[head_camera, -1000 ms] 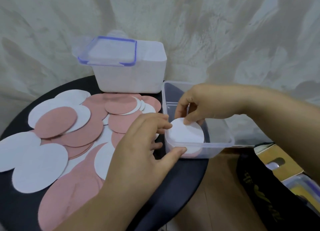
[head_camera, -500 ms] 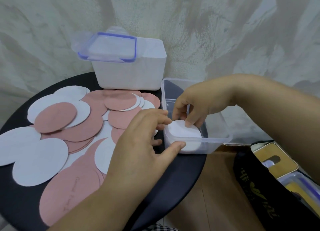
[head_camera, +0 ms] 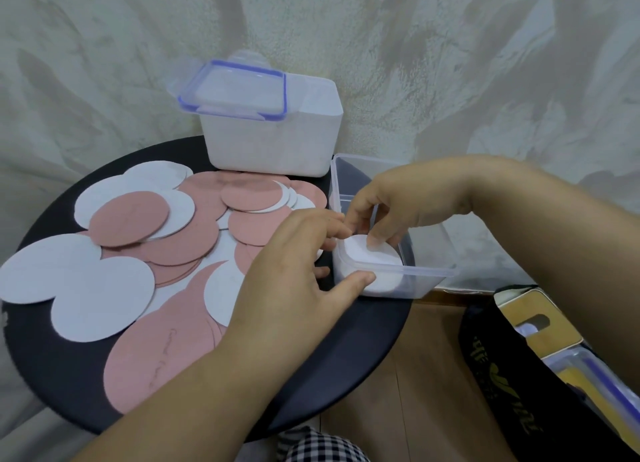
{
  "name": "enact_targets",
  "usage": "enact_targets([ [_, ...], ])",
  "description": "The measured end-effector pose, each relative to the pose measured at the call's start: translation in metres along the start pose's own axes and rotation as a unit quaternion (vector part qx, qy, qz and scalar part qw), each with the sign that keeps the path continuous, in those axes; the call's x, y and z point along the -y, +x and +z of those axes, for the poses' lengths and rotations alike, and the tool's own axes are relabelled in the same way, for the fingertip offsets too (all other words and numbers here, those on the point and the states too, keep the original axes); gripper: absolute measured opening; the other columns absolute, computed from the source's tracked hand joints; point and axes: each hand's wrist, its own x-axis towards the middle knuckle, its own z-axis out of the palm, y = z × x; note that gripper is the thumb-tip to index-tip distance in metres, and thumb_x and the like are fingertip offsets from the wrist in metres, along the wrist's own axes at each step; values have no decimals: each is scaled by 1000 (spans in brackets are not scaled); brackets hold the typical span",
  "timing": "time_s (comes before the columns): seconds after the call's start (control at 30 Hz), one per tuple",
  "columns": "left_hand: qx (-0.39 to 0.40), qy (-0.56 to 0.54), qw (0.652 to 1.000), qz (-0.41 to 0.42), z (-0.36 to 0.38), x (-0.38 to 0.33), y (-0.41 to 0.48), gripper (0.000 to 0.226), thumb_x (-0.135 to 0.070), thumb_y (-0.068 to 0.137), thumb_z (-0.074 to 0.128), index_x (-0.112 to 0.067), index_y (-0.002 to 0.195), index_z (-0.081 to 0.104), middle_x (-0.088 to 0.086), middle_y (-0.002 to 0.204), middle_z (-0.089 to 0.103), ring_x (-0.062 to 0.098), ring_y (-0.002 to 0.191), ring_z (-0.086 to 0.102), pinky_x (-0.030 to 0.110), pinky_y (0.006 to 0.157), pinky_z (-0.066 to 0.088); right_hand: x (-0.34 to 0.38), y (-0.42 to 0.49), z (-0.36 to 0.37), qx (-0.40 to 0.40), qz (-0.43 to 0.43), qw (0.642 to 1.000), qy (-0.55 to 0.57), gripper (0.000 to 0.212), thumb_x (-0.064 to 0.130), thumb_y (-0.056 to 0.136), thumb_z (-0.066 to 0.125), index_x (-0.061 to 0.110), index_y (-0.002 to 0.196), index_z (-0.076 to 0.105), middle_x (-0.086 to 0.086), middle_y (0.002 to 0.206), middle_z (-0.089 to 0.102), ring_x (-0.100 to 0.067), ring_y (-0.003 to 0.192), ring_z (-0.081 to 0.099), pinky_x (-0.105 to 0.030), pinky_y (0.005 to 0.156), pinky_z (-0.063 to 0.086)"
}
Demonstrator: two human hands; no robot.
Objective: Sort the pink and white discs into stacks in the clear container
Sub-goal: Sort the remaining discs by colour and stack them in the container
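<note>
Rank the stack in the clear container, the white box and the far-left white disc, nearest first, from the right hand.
1. Stack: in the clear container, touched by the right hand.
2. White box: behind, leftward.
3. Far-left white disc: farthest left.
</note>
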Motion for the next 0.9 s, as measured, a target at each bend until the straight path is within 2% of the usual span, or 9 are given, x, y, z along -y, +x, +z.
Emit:
enact_targets([
  [0.17, 21, -8, 1000, -19, -21, -7, 1, 41, -31, 68, 77, -37, 103, 55, -21, 106, 54, -2, 98, 54, 9, 79, 48, 7, -23, 5, -142, 6, 990, -13, 18, 25, 88, 61, 36, 101, 60, 12, 101, 63, -9, 86, 63, -19, 77, 51],
  [0.27, -9, -15, 999, -38, -51, -10, -8, 26, -32, 71, 66, -39, 96, 61, -21, 103, 61, -4, 100, 56, 8, 81, 46, 22, -42, 18, -284, -45, 957, 48, 13, 25, 88, 60, 36, 96, 62, 15, 99, 64, -2, 90, 59, -7, 70, 44],
  [0.37, -29, 60, 997, -47, -79, -7, -29, 14, -41, 75, 60, -40, 88, 62, -27, 100, 60, -8, 96, 54, 3, 82, 38, 46, -52, 45, -366, -124, 916, 111, 17, 20, 89, 59, 37, 90, 63, 18, 94, 66, -1, 90, 60, -12, 75, 46],
  [0.43, -33, 134, 990, -37, -92, -1, -46, 19, -46, 76, 52, -36, 88, 64, -24, 91, 63, -3, 92, 53, 1, 83, 32, 61, -49, 66, -376, -159, 905, 122, 17, 16, 89, 59, 32, 93, 66, 18, 95, 65, 2, 92, 59, -12, 79, 46],
  [0.53, -15, 202, 979, -16, -101, 9, -73, 31, -41, 79, 48, -24, 94, 69, -14, 99, 62, 7, 96, 53, 8, 89, 31, 78, -37, 101, -368, -182, 907, 96, 16, 17, 89, 60, 23, 102, 68, 18, 95, 62, 2, 93, 56, -9, 79, 44],
  [0.67, 14, 251, 968, 17, -102, 20, -108, 36, -35, 84, 47, -13, 104, 69, 3, 114, 64, 22, 109, 55, 28, 98, 36, 80, -14, 151, -351, -182, 918, -27, 37, 33, 90, 55, 21, 124, 58, 3, 130, 54, -9, 121, 45, -16, 103, 29],
  [0.73, 39, 279, 959, 43, -101, 25, -119, 39, -35, 88, 44, -11, 107, 69, 7, 118, 64, 27, 112, 56, 35, 101, 36, 78, -11, 168, -359, -173, 915, -62, 48, 46, 89, 44, 22, 129, 53, 4, 138, 47, -9, 128, 38, -15, 106, 23],
  [0.8, 54, 285, 955, 56, -105, 27, -123, 40, -37, 89, 43, -12, 109, 68, 6, 120, 63, 27, 113, 56, 35, 103, 34, 74, -15, 174, -389, -166, 906, -35, 50, 48, 86, 38, 22, 124, 59, 6, 133, 52, -6, 124, 40, -13, 103, 25],
  [0.9, 66, 275, 956, 75, -109, 30, -124, 37, -39, 85, 50, -15, 107, 68, 3, 119, 64, 24, 113, 56, 33, 104, 33, 63, -21, 176, -447, -166, 879, -1, 37, 43, 84, 52, 20, 110, 68, 7, 116, 63, -3, 113, 48, -17, 100, 32],
])
